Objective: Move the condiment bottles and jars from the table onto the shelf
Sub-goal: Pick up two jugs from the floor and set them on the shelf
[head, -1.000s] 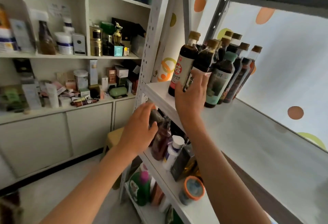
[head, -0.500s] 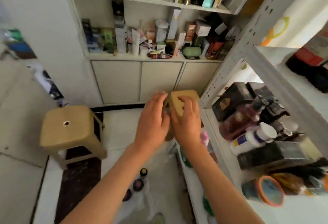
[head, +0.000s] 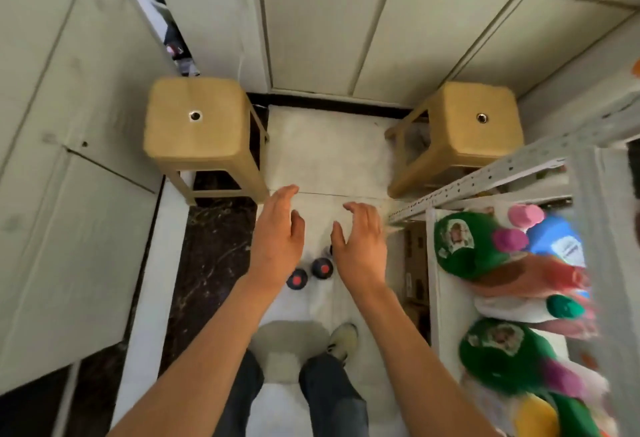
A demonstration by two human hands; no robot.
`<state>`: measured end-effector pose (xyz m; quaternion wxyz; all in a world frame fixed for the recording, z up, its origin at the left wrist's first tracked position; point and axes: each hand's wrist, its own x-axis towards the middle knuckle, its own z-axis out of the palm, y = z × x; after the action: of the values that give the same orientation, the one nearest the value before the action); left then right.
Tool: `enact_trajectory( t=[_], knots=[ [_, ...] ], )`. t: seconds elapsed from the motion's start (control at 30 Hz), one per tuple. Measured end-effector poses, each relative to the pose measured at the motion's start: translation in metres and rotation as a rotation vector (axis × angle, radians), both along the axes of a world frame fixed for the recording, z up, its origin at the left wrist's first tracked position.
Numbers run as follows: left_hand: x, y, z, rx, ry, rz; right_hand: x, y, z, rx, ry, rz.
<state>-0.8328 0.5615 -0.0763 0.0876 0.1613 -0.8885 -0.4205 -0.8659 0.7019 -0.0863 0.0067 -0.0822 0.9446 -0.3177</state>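
I look straight down at the floor. Two dark bottles with red-dotted caps, one (head: 296, 278) on the left and one (head: 322, 267) beside it, stand on the white floor between my wrists; a third cap peeks out behind my right hand. My left hand (head: 278, 239) hovers above them with its fingers spread and nothing in it. My right hand (head: 362, 246) is beside it, fingers curled apart, also holding nothing. The white metal shelf (head: 446, 298) runs along the right.
Two tan plastic stools stand ahead, one (head: 197, 125) on the left and one (head: 474, 125) on the right. Green, pink and blue containers (head: 485, 246) fill the low shelf. White cabinet doors (head: 329, 21) close off the front and left. My legs and a shoe (head: 343, 339) are below.
My view has dropped from the upper shelf of bottles down to the floor. My right hand let go of the bottle on the shelf, and both hands came down over the floor bottles.
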Motion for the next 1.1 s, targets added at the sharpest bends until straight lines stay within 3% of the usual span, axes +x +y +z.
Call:
enact_trajectory(
  t=[0.3,0.6,0.87,1.0,1.1],
  knots=[
    [0.039,0.018,-0.205,0.067,-0.26,0.028,0.04,0.01,-0.203,0.09,-0.308,-0.059],
    [0.086,0.035,-0.4,-0.013,-0.58,-0.15,0.078,0.044,-0.4,0.31,-0.614,0.043],
    [0.079,0.044,-0.511,-0.176,-0.893,-0.224,0.071,0.051,-0.517,0.188,-0.791,-0.151],
    [0.08,0.044,-0.545,-0.25,-0.94,-0.36,0.061,0.046,-0.556,-0.012,-0.875,-0.288],
    [0.075,0.044,-0.559,-0.293,-0.914,-0.359,0.054,0.049,-0.573,-0.013,-0.841,-0.293]
  ],
)
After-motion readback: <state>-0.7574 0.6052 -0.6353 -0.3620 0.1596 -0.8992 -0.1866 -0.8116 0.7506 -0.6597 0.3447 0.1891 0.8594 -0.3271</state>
